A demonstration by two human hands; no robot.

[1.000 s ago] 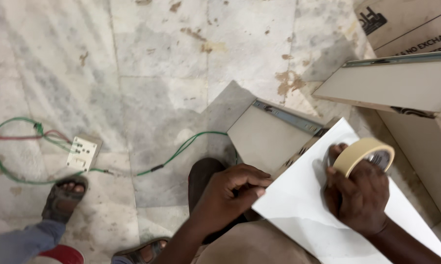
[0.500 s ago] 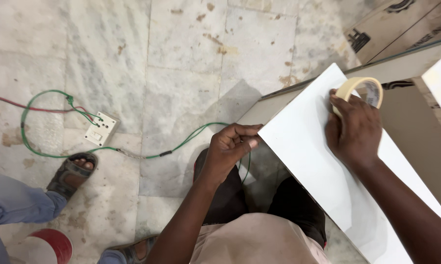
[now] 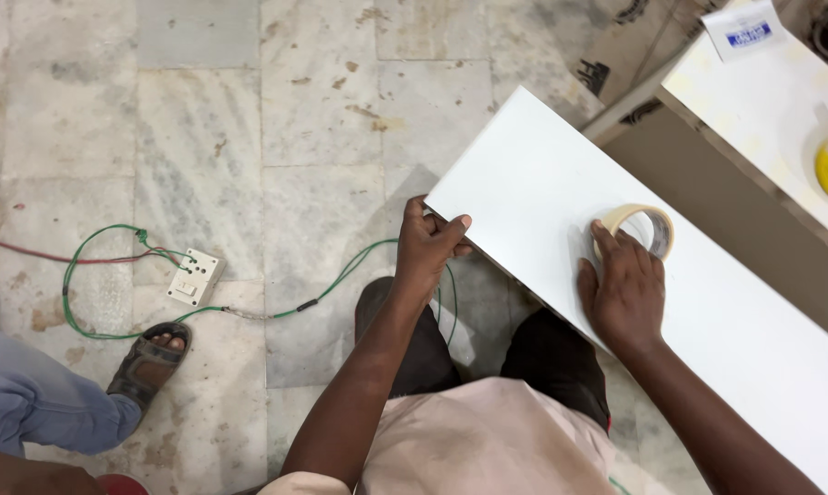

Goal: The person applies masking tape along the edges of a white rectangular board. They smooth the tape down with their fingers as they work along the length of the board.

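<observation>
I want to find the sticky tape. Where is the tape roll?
In the head view, the tape roll lies flat on the white board, right of centre, under the right hand's fingertips.

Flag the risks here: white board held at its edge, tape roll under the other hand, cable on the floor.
1. The white board is gripped by the left hand only at its near edge; it could tip or slide.
2. The tape roll sits loose under the right hand and may roll off the smooth surface.
3. The green cable loops by the person's legs toward the switch box: a likely snag or trip.
</observation>
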